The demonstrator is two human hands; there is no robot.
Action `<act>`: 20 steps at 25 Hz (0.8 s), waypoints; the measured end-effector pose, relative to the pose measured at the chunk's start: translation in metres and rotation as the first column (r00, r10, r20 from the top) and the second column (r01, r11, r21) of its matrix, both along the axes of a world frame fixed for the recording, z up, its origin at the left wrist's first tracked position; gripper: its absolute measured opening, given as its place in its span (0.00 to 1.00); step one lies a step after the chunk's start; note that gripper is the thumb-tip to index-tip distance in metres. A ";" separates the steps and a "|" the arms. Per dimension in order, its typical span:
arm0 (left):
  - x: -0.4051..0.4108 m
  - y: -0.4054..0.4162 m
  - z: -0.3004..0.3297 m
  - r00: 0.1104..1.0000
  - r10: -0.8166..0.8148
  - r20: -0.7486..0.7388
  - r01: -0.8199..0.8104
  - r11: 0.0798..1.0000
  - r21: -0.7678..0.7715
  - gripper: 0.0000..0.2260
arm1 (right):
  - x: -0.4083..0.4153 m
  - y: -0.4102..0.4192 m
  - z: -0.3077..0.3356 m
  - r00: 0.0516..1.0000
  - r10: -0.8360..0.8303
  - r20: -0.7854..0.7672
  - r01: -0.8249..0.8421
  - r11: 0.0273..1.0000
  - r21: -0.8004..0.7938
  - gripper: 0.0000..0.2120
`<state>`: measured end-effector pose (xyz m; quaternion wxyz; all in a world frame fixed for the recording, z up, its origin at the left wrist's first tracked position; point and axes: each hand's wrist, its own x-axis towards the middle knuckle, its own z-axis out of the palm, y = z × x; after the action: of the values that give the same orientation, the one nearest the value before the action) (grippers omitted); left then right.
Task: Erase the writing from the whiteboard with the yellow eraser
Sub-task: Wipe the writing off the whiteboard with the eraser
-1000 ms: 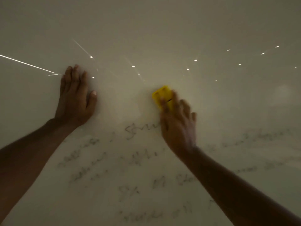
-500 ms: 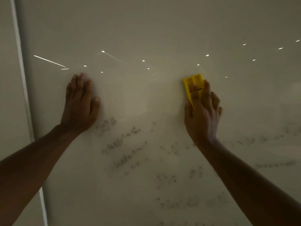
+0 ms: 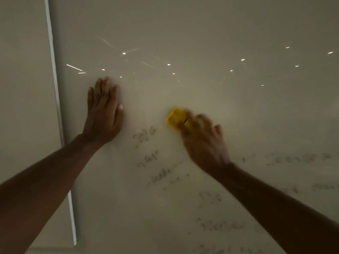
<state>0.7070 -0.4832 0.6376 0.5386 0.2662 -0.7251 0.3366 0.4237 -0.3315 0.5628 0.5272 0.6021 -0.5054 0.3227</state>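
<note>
A glossy whiteboard (image 3: 201,33) fills most of the head view. My right hand (image 3: 203,142) presses the yellow eraser (image 3: 177,118) flat against the board; hand and eraser are blurred by motion. Fingers cover the eraser's lower right part. Faint dark handwriting (image 3: 145,136) lies just below and left of the eraser, with more lines lower down and to the right (image 3: 297,159). My left hand (image 3: 104,114) rests flat on the board with fingers together, left of the eraser, holding nothing. The board above both hands bears no writing.
The whiteboard's pale left frame edge (image 3: 55,92) runs down the left side, with plain wall (image 3: 23,88) beyond it. Small bright light reflections (image 3: 168,64) dot the upper board.
My right hand with the eraser has swept left and down, tilting toward the "2026" writing. The view has shifted, bringing the board's left edge further in. My left hand stays planted.
</note>
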 end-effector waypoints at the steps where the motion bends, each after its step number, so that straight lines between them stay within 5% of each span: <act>1: 0.002 -0.001 -0.001 1.000 0.009 -0.012 -0.009 1.000 0.002 0.27 | 0.004 -0.001 0.021 0.990 -0.001 0.144 0.016 0.994 -0.104 0.28; 4: 0.006 -0.004 -0.006 0.999 0.027 -0.021 -0.027 1.000 -0.002 0.27 | 0.041 -0.013 0.038 0.967 0.034 0.252 0.016 0.980 -0.196 0.26; 7: 0.009 -0.009 -0.010 0.999 0.030 -0.019 -0.030 1.000 -0.003 0.27 | 0.078 -0.026 -0.013 0.984 0.111 -0.138 -0.103 0.993 0.064 0.27; 9: 0.009 -0.011 -0.011 1.000 0.025 -0.017 -0.026 1.000 -0.013 0.27 | 0.083 -0.024 -0.055 0.895 0.204 -0.397 -0.127 0.969 0.210 0.21; 12: 0.011 -0.014 -0.014 1.000 0.015 -0.011 -0.015 1.000 -0.012 0.26 | 0.077 -0.018 -0.064 0.801 0.191 -0.567 -0.035 0.961 0.275 0.21; 14: 0.012 -0.014 -0.016 1.000 0.005 -0.012 -0.005 1.000 -0.004 0.26 | 0.069 -0.022 -0.028 0.889 0.143 -0.435 -0.065 0.980 0.190 0.27; 17: 0.012 -0.014 -0.018 1.000 -0.023 -0.012 0.023 0.999 -0.024 0.25 | 0.070 -0.028 0.034 0.998 0.040 -0.044 -0.042 0.998 -0.050 0.28; 18: 0.013 -0.014 -0.018 0.999 -0.038 -0.009 0.037 0.999 -0.030 0.25 | 0.076 -0.031 0.038 0.999 0.042 0.012 -0.041 0.995 -0.094 0.27; 20: 0.015 -0.014 -0.017 0.998 -0.057 -0.001 0.057 0.998 -0.020 0.25 | 0.091 -0.039 0.017 0.992 0.051 -0.113 -0.052 0.999 -0.006 0.28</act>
<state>0.7217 -0.4975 0.6203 0.5511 0.2404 -0.7287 0.3280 0.5142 -0.3709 0.5797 0.5490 0.6300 -0.4576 0.3040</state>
